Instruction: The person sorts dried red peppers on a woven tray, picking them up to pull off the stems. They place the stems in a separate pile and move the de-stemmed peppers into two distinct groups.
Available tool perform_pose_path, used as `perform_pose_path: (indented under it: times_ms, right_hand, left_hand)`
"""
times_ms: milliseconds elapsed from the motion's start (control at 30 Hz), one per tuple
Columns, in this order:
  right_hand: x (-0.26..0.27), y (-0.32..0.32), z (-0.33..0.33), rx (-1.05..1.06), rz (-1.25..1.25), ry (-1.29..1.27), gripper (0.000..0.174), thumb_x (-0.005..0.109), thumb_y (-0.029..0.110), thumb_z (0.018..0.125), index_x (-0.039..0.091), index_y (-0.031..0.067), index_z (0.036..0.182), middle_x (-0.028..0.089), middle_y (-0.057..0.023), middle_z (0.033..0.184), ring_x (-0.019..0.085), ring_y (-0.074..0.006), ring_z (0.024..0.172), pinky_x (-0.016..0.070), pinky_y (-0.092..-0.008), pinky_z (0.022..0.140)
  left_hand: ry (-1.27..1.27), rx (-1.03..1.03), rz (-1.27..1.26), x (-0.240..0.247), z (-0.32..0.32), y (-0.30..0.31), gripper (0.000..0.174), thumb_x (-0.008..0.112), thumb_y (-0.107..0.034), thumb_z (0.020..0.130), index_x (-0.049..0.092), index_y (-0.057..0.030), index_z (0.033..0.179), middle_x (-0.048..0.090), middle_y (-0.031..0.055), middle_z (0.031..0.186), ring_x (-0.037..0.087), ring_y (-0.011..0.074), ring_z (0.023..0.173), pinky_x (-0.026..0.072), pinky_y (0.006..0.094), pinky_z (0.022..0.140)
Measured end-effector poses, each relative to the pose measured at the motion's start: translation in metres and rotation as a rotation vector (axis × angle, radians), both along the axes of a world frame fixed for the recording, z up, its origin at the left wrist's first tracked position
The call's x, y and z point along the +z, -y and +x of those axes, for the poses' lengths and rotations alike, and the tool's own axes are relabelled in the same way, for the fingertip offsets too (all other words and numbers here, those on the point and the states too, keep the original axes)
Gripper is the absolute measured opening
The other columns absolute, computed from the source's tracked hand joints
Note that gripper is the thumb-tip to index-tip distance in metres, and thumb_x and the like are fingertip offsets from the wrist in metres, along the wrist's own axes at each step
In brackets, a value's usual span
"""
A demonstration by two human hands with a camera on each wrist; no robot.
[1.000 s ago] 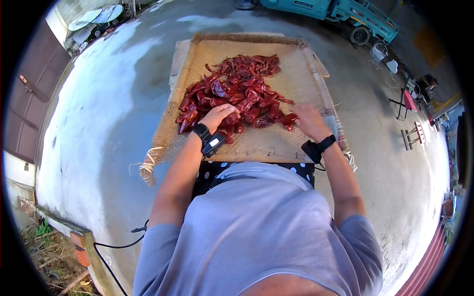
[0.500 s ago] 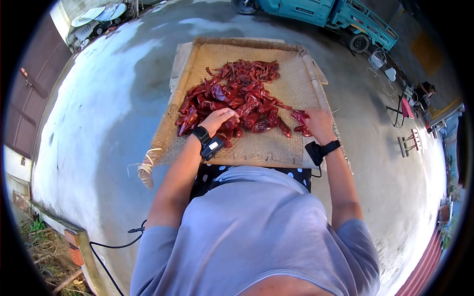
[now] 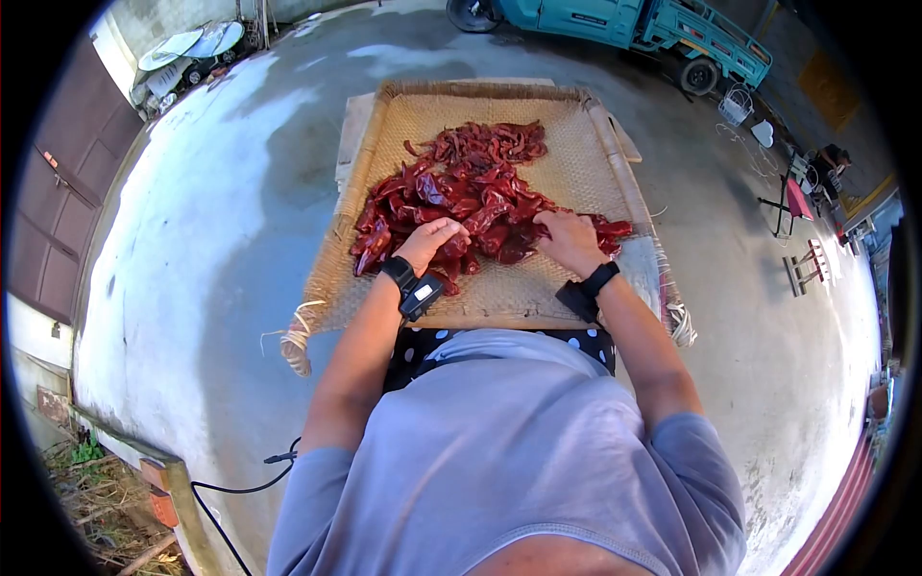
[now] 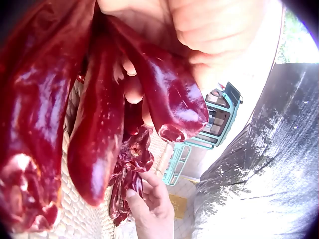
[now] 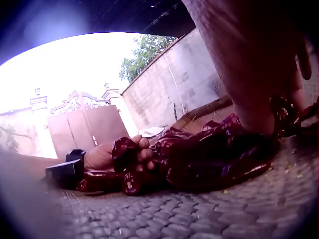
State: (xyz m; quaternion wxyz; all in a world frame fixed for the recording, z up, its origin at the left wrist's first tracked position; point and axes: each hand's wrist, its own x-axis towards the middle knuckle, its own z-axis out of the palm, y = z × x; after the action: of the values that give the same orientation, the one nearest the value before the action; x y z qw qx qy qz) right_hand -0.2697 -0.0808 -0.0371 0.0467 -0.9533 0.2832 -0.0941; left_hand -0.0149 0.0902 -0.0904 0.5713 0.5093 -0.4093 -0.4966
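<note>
Large glossy dried red chili peppers (image 3: 432,192) lie heaped on a woven bamboo tray (image 3: 571,144). My left hand (image 3: 427,246) is at the heap's near left side. Its fingers curl round a dried red pepper (image 4: 162,82) in the left wrist view, with other peppers hanging close beside it. At the heap's right edge, my right hand (image 3: 574,244) pinches a wrinkled red pepper (image 4: 133,184) between thumb and fingers. A few separate peppers (image 3: 613,228) lie just beyond it, near the tray's right rim.
Thinner, shriveled chilies (image 3: 485,142) form a smaller heap towards the tray's far end. Boards (image 3: 353,134) show under the tray. A turquoise three-wheeled truck (image 3: 586,19) stands on the concrete beyond, and a small wooden stool (image 3: 807,267) is off to the right.
My right hand carried a pepper rightwards from the heap, then came back left to the heap's edge. Peppers now lie near the tray's right rim. The left hand has stayed nearly in place.
</note>
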Motion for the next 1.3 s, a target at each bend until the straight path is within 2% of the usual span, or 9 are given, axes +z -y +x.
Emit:
perform_pose_path:
  times_ms: [167, 300, 400, 533, 767, 967, 1133, 1233, 1300]
  right_hand:
    - [0.038, 0.013, -0.037, -0.179, -0.098, -0.015, 0.032, 0.064, 0.016, 0.078, 0.067, 0.0172, 0.11, 0.069, -0.0128, 0.098, 0.064, -0.0331, 0.1, 0.0468, -0.0479, 0.084]
    - [0.023, 0.035, -0.05, -0.231, -0.315, 0.009, 0.027, 0.061, 0.013, 0.08, 0.069, 0.0159, 0.106, 0.067, -0.0137, 0.095, 0.063, -0.0335, 0.098, 0.045, -0.0479, 0.083]
    - [0.01, 0.045, -0.029, 0.044, -0.183, 0.188, 0.027, 0.062, 0.013, 0.078, 0.068, 0.0132, 0.105, 0.067, -0.0161, 0.095, 0.062, -0.0357, 0.099, 0.0467, -0.0486, 0.083]
    - [-0.01, 0.052, 0.016, -0.025, 0.004, 0.107, 0.031, 0.066, 0.014, 0.078, 0.064, 0.0112, 0.109, 0.066, -0.0178, 0.1, 0.061, -0.039, 0.104, 0.0485, -0.0512, 0.086]
    - [-0.049, 0.076, 0.04, -0.125, -0.132, 0.016, 0.022, 0.063, 0.016, 0.083, 0.067, 0.0115, 0.104, 0.069, -0.0156, 0.106, 0.064, -0.036, 0.103, 0.044, -0.0504, 0.088]
    - [-0.018, 0.078, 0.023, -0.199, -0.012, -0.054, 0.021, 0.061, 0.02, 0.083, 0.07, 0.0152, 0.101, 0.071, -0.0117, 0.099, 0.067, -0.0302, 0.099, 0.0407, -0.0509, 0.085]
    - [0.01, 0.093, -0.014, -0.175, -0.016, 0.069, 0.02, 0.06, 0.015, 0.081, 0.069, 0.0125, 0.098, 0.07, -0.0119, 0.095, 0.065, -0.0335, 0.096, 0.0397, -0.0532, 0.08]
    - [0.012, 0.103, -0.03, -0.163, -0.082, -0.081, 0.016, 0.06, 0.016, 0.081, 0.067, 0.0099, 0.094, 0.069, -0.0125, 0.093, 0.065, -0.034, 0.094, 0.0387, -0.0536, 0.079]
    - [0.014, 0.098, -0.026, -0.116, -0.146, -0.057, 0.018, 0.064, 0.017, 0.079, 0.066, 0.0089, 0.095, 0.07, -0.0134, 0.097, 0.065, -0.0341, 0.097, 0.0435, -0.0518, 0.081]
  left_hand:
    - [-0.01, -0.004, -0.028, 0.0, -0.001, -0.001, 0.025, 0.057, -0.029, 0.101, 0.068, -0.0063, 0.105, 0.069, 0.0044, 0.101, 0.059, 0.0145, 0.105, 0.0369, 0.0333, 0.104]
    - [-0.024, 0.003, -0.013, -0.001, 0.0, 0.001, 0.025, 0.058, -0.029, 0.101, 0.068, -0.0065, 0.104, 0.069, 0.0045, 0.101, 0.059, 0.0143, 0.104, 0.0371, 0.0329, 0.104]
    - [-0.037, -0.004, -0.005, -0.002, 0.0, 0.0, 0.025, 0.058, -0.029, 0.101, 0.069, -0.0067, 0.104, 0.07, 0.0046, 0.101, 0.059, 0.0144, 0.104, 0.0367, 0.0332, 0.104]
    - [-0.02, 0.003, -0.011, 0.0, 0.0, 0.0, 0.025, 0.058, -0.029, 0.101, 0.069, -0.0068, 0.103, 0.07, 0.0048, 0.101, 0.06, 0.0149, 0.104, 0.0358, 0.0336, 0.105]
    - [-0.012, 0.017, -0.011, 0.001, -0.001, -0.002, 0.026, 0.058, -0.03, 0.101, 0.069, -0.0067, 0.103, 0.07, 0.0042, 0.099, 0.059, 0.0146, 0.104, 0.033, 0.0349, 0.107]
    - [-0.024, 0.021, -0.025, 0.001, 0.0, -0.002, 0.027, 0.058, -0.031, 0.1, 0.069, -0.0068, 0.102, 0.07, 0.0037, 0.099, 0.059, 0.0142, 0.104, 0.0338, 0.0344, 0.107]
    - [-0.039, 0.031, -0.018, 0.002, 0.0, -0.002, 0.024, 0.06, -0.029, 0.1, 0.07, -0.007, 0.102, 0.07, 0.0046, 0.099, 0.06, 0.0146, 0.104, 0.034, 0.0335, 0.107]
    - [-0.04, 0.02, -0.036, 0.002, 0.0, -0.001, 0.024, 0.06, -0.029, 0.099, 0.07, -0.0072, 0.101, 0.07, 0.0045, 0.099, 0.06, 0.0143, 0.105, 0.0329, 0.034, 0.108]
    - [-0.027, 0.038, -0.028, 0.005, -0.001, -0.002, 0.023, 0.061, -0.029, 0.099, 0.07, -0.0072, 0.101, 0.071, 0.0046, 0.099, 0.06, 0.0143, 0.105, 0.032, 0.0344, 0.108]
